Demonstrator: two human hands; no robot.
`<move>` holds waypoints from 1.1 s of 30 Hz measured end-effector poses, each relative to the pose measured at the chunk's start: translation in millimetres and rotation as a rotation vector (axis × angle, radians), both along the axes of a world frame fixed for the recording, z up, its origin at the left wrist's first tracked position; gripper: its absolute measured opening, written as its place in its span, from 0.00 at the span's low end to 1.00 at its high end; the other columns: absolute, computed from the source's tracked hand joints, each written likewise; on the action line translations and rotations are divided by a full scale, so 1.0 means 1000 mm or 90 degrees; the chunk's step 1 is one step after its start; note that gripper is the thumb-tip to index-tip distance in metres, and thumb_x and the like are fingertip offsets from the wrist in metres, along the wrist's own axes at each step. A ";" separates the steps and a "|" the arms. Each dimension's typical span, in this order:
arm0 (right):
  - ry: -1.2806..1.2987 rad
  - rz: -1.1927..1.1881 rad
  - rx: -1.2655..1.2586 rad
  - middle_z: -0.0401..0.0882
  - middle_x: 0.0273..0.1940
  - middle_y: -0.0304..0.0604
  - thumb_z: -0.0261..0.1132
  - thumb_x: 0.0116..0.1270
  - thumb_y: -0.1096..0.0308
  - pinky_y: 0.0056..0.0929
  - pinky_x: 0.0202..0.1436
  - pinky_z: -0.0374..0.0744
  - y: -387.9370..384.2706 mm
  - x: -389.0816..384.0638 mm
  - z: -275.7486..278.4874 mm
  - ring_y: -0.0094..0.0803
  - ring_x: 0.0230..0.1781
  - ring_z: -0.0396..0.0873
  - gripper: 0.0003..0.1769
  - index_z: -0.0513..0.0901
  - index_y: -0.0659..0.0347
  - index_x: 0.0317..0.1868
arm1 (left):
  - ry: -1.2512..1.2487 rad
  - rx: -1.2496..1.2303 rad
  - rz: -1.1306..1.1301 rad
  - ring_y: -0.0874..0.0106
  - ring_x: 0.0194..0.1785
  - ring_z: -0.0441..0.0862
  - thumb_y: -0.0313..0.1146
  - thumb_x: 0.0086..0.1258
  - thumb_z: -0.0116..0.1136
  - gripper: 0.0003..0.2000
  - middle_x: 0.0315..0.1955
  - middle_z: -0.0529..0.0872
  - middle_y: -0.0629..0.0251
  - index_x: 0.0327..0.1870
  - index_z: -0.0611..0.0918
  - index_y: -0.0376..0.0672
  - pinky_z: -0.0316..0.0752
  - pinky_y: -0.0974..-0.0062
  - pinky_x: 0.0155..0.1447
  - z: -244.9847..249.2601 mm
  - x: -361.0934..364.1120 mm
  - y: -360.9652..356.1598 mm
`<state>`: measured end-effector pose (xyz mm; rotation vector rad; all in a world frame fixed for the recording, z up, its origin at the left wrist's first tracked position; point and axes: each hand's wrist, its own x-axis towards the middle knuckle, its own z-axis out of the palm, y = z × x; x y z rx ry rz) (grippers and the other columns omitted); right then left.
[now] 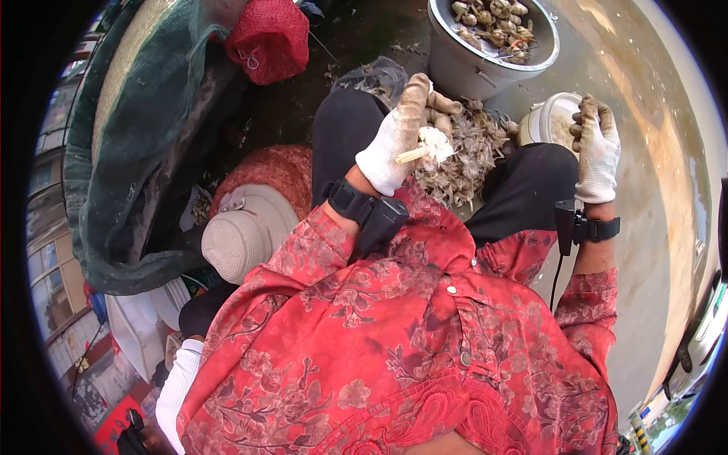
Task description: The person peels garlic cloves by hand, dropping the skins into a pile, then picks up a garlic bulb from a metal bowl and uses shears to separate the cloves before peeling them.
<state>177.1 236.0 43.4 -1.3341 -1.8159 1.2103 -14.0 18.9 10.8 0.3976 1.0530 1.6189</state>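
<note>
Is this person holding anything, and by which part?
The left hand holds a garlic head by its bulb, stem free. Whether the right hand holds anything cannot be told.

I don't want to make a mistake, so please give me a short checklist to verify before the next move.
1. Gloves on both hands: ok.
2. Garlic in left hand: ok, stem attached.
3. Right hand free: cannot tell, curled fingers hide the palm.
4. Bucket near right hand: ok, uncovered.
5. Bulbs available in basin: ok.
</note>
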 end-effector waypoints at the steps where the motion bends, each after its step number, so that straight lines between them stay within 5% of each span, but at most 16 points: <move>1: -0.021 -0.034 0.059 0.82 0.38 0.39 0.61 0.71 0.52 0.22 0.36 0.76 0.030 0.017 -0.013 0.22 0.35 0.79 0.20 0.80 0.60 0.48 | -0.020 0.031 -0.030 0.75 0.22 0.77 0.60 0.76 0.37 0.29 0.27 0.81 0.61 0.49 0.74 0.38 0.73 0.83 0.26 -0.003 -0.001 0.000; 3: -0.433 -0.024 0.345 0.83 0.46 0.49 0.61 0.70 0.50 0.31 0.53 0.76 0.073 0.048 -0.025 0.38 0.46 0.80 0.24 0.79 0.64 0.54 | -0.027 0.043 -0.011 0.74 0.23 0.78 0.60 0.75 0.39 0.27 0.31 0.81 0.60 0.50 0.72 0.41 0.74 0.83 0.25 -0.004 0.001 0.004; 6: -0.536 -0.065 0.389 0.82 0.48 0.47 0.61 0.69 0.48 0.29 0.50 0.77 0.113 0.075 -0.052 0.33 0.42 0.80 0.28 0.78 0.65 0.55 | -0.041 0.035 -0.002 0.73 0.26 0.79 0.59 0.75 0.41 0.23 0.38 0.80 0.57 0.50 0.70 0.45 0.75 0.82 0.26 -0.007 0.002 0.007; 9: 0.035 0.025 -0.052 0.80 0.39 0.39 0.59 0.72 0.50 0.20 0.39 0.77 0.064 0.045 -0.041 0.20 0.34 0.77 0.23 0.77 0.65 0.51 | -0.045 0.014 -0.033 0.73 0.29 0.79 0.59 0.75 0.41 0.23 0.40 0.79 0.57 0.51 0.69 0.46 0.76 0.82 0.27 -0.007 0.001 0.010; 14: 0.020 0.315 -0.355 0.77 0.32 0.34 0.59 0.72 0.51 0.15 0.32 0.72 -0.068 -0.027 0.014 0.16 0.27 0.72 0.22 0.76 0.63 0.52 | -0.062 -0.014 -0.089 0.75 0.28 0.79 0.62 0.74 0.38 0.30 0.38 0.80 0.60 0.57 0.70 0.41 0.74 0.83 0.26 -0.009 0.007 0.021; 16: 0.055 0.395 -0.390 0.79 0.35 0.36 0.61 0.70 0.49 0.18 0.36 0.75 -0.094 -0.040 0.013 0.19 0.32 0.76 0.26 0.76 0.65 0.53 | -0.038 -0.061 0.014 0.77 0.24 0.77 0.64 0.74 0.37 0.34 0.35 0.82 0.63 0.59 0.70 0.38 0.71 0.84 0.23 0.002 0.020 0.028; 17: 0.043 0.425 -0.279 0.82 0.37 0.38 0.62 0.69 0.51 0.22 0.40 0.76 -0.102 -0.045 0.004 0.21 0.35 0.78 0.24 0.78 0.64 0.52 | -0.037 -0.060 0.013 0.77 0.24 0.77 0.64 0.74 0.37 0.34 0.35 0.82 0.63 0.59 0.70 0.38 0.71 0.84 0.23 0.005 0.020 0.026; 25: 0.045 0.477 -0.209 0.84 0.38 0.43 0.59 0.71 0.55 0.25 0.43 0.78 -0.112 -0.045 0.000 0.24 0.38 0.80 0.21 0.78 0.65 0.51 | -0.056 -0.224 -0.062 0.79 0.20 0.74 0.62 0.74 0.40 0.30 0.30 0.83 0.64 0.53 0.74 0.39 0.65 0.84 0.19 0.015 0.014 0.028; 27: 0.106 0.390 -0.306 0.83 0.38 0.40 0.58 0.72 0.55 0.24 0.42 0.78 -0.114 -0.046 -0.001 0.23 0.36 0.80 0.20 0.78 0.65 0.51 | -0.135 -0.186 -0.033 0.77 0.25 0.79 0.59 0.76 0.41 0.28 0.33 0.84 0.63 0.50 0.77 0.38 0.71 0.83 0.25 0.012 0.013 0.029; 29: 0.153 0.356 -0.267 0.82 0.36 0.38 0.58 0.72 0.54 0.20 0.35 0.77 -0.109 -0.046 -0.012 0.19 0.32 0.78 0.20 0.78 0.64 0.51 | -0.142 -0.142 -0.051 0.74 0.41 0.82 0.49 0.78 0.42 0.21 0.40 0.83 0.63 0.51 0.77 0.38 0.78 0.79 0.45 0.010 0.015 0.030; 32: 0.102 0.316 -0.392 0.83 0.40 0.43 0.60 0.72 0.57 0.23 0.41 0.80 -0.097 -0.044 -0.012 0.20 0.38 0.80 0.20 0.77 0.68 0.51 | -0.017 -0.068 -0.009 0.74 0.45 0.82 0.38 0.78 0.44 0.14 0.43 0.82 0.63 0.52 0.76 0.38 0.78 0.79 0.48 -0.030 0.011 0.019; 33: 0.148 0.335 -0.457 0.83 0.38 0.41 0.60 0.71 0.53 0.23 0.34 0.79 -0.097 -0.043 -0.007 0.19 0.33 0.79 0.23 0.77 0.66 0.53 | -0.025 -0.039 -0.044 0.75 0.46 0.81 0.34 0.77 0.44 0.12 0.44 0.81 0.64 0.53 0.75 0.38 0.77 0.79 0.49 -0.035 0.009 0.016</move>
